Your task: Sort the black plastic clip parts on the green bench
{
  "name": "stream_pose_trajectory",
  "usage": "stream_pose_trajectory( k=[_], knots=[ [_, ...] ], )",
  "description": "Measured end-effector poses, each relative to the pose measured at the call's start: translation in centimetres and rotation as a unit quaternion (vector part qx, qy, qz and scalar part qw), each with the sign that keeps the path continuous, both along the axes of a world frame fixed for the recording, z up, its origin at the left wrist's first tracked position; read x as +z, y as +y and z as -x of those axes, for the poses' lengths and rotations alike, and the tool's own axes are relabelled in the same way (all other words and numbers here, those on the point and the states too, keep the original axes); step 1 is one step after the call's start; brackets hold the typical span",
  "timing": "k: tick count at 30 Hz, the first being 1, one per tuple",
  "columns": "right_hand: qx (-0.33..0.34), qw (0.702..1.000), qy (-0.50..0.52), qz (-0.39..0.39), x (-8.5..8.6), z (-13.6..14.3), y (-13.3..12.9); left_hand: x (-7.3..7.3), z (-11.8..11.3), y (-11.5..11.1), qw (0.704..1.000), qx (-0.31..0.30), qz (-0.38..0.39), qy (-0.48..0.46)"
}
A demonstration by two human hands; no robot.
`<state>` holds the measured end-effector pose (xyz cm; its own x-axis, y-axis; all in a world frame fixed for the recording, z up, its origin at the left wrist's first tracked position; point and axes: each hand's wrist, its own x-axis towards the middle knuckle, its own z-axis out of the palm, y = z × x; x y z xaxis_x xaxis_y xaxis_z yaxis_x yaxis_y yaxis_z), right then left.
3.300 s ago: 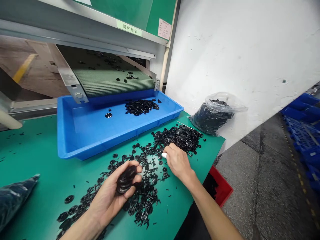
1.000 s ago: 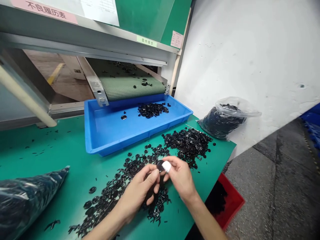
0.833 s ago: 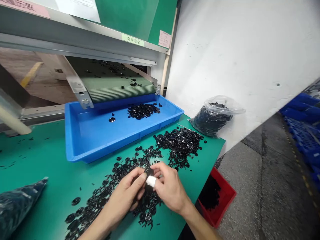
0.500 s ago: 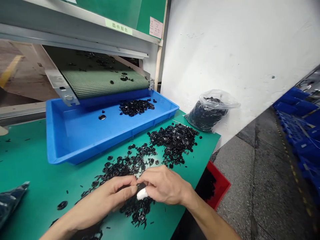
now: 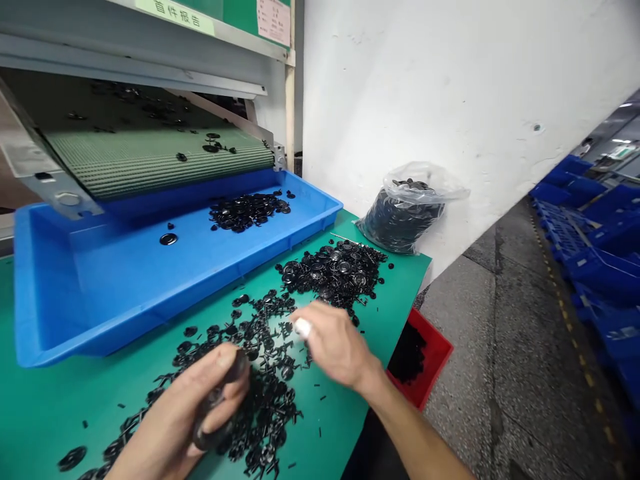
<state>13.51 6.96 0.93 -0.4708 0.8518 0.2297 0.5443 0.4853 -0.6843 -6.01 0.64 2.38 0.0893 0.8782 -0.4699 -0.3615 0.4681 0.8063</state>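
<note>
My left hand [image 5: 200, 407] is turned partly palm up above the near part of the spread black parts [image 5: 270, 407], its fingers curled around several small black parts. Over the middle of that spread is my right hand [image 5: 333, 340], fingers bent together and white tape on one of them; whatever lies between the fingertips is too small to make out. Just beyond it a denser pile of round black parts [image 5: 340, 270] lies on the green tabletop [image 5: 125, 393].
A blue tray [image 5: 135, 280] with black parts stands under the end of a green conveyor belt [image 5: 165, 157]. At the back right is a clear bag [image 5: 403, 213] of black parts. A red bin [image 5: 435, 363] sits below the table's right edge.
My hands, together before, have moved apart; the left has turned to show the black parts in its fingers, the right has moved up the pile. The view has shifted to the right.
</note>
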Motion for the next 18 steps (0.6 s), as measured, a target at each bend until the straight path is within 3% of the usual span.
stream_pose_trajectory(
  k=[3, 5, 11, 15, 18],
  knots=[
    [-0.134, 0.970, -0.200, -0.042, 0.1, -1.9, 1.8, 0.0, 0.4, 0.7, 0.985, 0.101, 0.003, -0.137],
    [-0.163, 0.940, -0.297, -0.040, -0.2, -2.1, 2.3, 0.0, 0.4, 0.9, 0.975, 0.133, 0.014, -0.180],
    [-0.105, 0.942, -0.314, -0.048, -0.6, -1.3, 1.2, 0.4, 0.4, 0.7, 0.964, 0.176, 0.014, -0.198],
    [-0.111, 0.951, -0.284, -0.057, -0.1, -1.9, 1.3, 0.6, 0.3, 0.7, 0.968, 0.172, -0.010, -0.181],
    [-0.028, 0.951, -0.299, -0.078, 0.4, -1.8, 2.6, 0.5, 0.4, 0.8, 0.968, 0.168, -0.028, -0.185]
  ],
)
